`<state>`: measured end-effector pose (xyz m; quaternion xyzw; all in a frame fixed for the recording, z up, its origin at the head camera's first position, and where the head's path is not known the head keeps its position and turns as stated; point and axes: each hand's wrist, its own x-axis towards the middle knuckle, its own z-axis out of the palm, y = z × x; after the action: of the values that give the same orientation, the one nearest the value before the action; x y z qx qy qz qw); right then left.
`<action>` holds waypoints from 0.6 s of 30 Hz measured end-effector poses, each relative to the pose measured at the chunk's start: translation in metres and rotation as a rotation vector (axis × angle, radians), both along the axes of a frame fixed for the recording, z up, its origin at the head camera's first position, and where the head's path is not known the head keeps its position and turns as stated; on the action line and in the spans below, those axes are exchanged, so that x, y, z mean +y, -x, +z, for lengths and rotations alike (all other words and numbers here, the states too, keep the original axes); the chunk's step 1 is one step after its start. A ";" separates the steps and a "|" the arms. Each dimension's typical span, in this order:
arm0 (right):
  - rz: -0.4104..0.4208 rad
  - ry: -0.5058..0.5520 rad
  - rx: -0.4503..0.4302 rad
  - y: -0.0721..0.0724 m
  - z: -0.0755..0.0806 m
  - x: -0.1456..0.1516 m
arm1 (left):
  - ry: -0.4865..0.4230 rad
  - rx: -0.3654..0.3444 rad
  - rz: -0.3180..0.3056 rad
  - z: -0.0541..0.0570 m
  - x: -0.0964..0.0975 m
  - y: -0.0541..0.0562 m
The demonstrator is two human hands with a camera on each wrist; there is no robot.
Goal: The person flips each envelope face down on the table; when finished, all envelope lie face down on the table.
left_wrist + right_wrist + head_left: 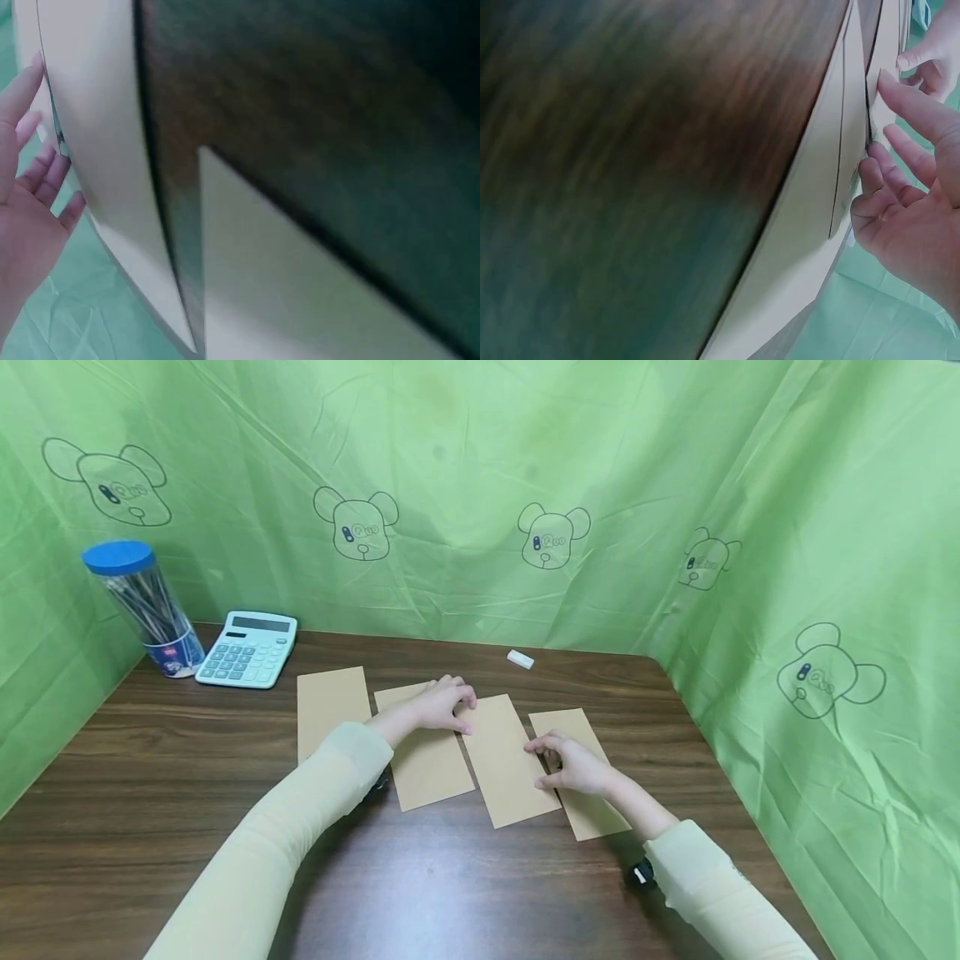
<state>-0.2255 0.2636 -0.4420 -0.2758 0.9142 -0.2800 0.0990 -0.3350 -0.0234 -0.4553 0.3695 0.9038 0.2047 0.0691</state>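
Note:
Several flat brown kraft-paper rectangles lie in a slanting row on the dark wooden table. My left hand point(441, 702) reaches over the second one point(435, 772), its thumb and fingertips at the upper left edge of the third rectangle point(498, 760). At the third one's right edge are the thumb and fingertips of my right hand point(573, 766), which partly covers the rightmost rectangle point(573, 727). The leftmost rectangle point(330, 702) is partly hidden by my left sleeve. In the left wrist view the fingers of my left hand point(34, 187) look loosely extended; those of my right hand point(915, 187) bend slightly.
A light blue calculator point(251, 650) stands at the back left beside a clear tube with a blue lid point(120, 557), full of thin sticks or pens. Near the back edge lies a small white block point(520, 659). Green cloth point(465, 593) with bear drawings surrounds the table point(420, 893).

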 end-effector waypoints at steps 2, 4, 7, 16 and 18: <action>-0.002 -0.002 0.001 0.000 0.000 0.000 | 0.019 0.006 0.000 0.001 0.000 -0.002; 0.004 -0.003 0.007 0.000 0.000 0.000 | 0.037 0.009 0.001 0.003 0.000 -0.003; 0.016 0.008 0.023 -0.002 0.002 0.002 | 0.049 0.017 -0.001 0.006 0.001 -0.005; -0.052 0.050 0.124 -0.010 0.019 0.034 | 0.075 0.038 -0.004 0.012 0.002 -0.009; -0.069 0.045 0.142 -0.011 0.020 0.045 | 0.083 0.038 -0.003 0.013 0.002 -0.010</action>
<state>-0.2146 0.3086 -0.4220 -0.2653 0.9214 -0.2835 0.0178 -0.3253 -0.0211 -0.4423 0.3716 0.9120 0.1599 0.0676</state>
